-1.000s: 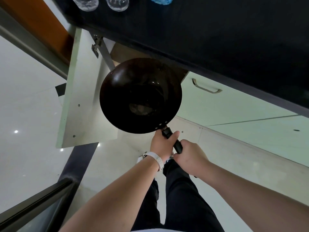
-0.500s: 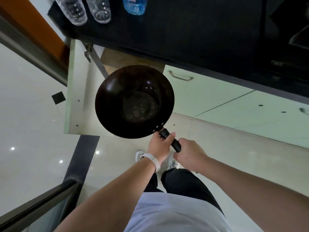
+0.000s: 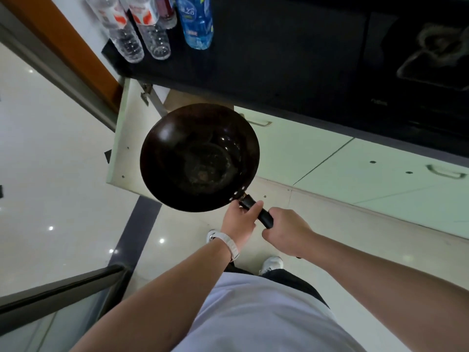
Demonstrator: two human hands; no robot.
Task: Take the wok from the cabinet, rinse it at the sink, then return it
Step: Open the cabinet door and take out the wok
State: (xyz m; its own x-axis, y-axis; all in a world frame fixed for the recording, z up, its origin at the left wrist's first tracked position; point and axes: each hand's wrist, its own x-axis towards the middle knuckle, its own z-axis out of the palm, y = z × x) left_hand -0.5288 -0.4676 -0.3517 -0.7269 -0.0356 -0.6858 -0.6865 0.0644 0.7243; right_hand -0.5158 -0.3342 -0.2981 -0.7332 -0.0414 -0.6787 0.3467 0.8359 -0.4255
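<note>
A dark round wok [image 3: 199, 157] with a black handle [image 3: 256, 210] hangs level in the air in front of the open cabinet [image 3: 177, 97]. My left hand [image 3: 239, 219] grips the handle close to the bowl, thumb lying along it. My right hand [image 3: 288, 231] grips the handle's rear end. The bowl's inside shows brownish marks near its bottom. The cabinet's pale door [image 3: 128, 138] is swung out to the left, behind the wok. No sink can be made out in this view.
A black countertop [image 3: 279, 54] runs above the cabinets, with three plastic bottles [image 3: 154, 29] at its left end and a dark stove [image 3: 431, 59] at the right. Closed pale doors [image 3: 355, 174] lie to the right. A glass panel [image 3: 50, 301] stands at lower left.
The wok has come further out and away from the cabinet opening, both hands still on the handle. The view has risen, showing more countertop, bottles and my white shirt.
</note>
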